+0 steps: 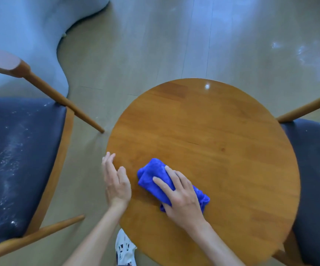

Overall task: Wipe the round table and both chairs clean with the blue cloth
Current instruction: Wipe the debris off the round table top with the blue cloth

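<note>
The round wooden table (pixel 213 131) fills the middle of the view. A bunched blue cloth (pixel 153 171) lies on its near left part, and my right hand (pixel 182 196) presses flat on top of it. My left hand (pixel 117 181) rests open on the table's left rim, fingers apart, holding nothing. The left chair (pixel 17 160) has a dark seat speckled with white dust. The right chair (pixel 316 179) shows a dark seat with a few white specks, partly hidden under the table edge.
A pale blue curved sofa or wall (pixel 30 31) stands at the back left. The wooden floor (pixel 174 35) has white dust patches at the far right (pixel 301 52). My white shoe (pixel 124 248) shows below the table's near edge.
</note>
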Available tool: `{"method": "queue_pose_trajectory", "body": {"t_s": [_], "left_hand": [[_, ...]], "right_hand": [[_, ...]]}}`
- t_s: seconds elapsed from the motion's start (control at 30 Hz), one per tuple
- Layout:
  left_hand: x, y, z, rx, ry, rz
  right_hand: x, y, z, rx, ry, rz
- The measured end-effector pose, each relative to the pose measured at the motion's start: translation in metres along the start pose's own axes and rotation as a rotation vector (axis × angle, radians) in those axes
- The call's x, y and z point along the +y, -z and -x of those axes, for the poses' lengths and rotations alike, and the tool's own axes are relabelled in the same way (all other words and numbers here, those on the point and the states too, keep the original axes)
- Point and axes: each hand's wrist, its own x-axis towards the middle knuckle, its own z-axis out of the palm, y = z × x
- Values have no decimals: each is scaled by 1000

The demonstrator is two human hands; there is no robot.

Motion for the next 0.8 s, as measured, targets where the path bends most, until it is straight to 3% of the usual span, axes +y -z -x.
{"method": "queue_pose_trajectory", "body": {"t_s": [0.13,0.27,0.4,0.5,0.57,0.67,0.8], "left_hand": [[30,-8,37,-219,-64,-88],[66,-15,62,-484,57,-39],[112,-16,78,-744,163,271],[143,-15,85,-839,272,502],[157,-12,84,-834,307,518],[167,-10,80,-748,228,388],[183,-5,75,-765,193,406]], "right_hand": [[12,32,15,148,-401,-244],[16,81,8,311,-782,-1054],[5,126,16,358,-737,-1281],[-6,158,22,366,-687,-1433],[-10,179,28,362,-660,-1506],[-11,207,37,369,-617,-1554],[-5,233,43,430,-624,-1344]]}}
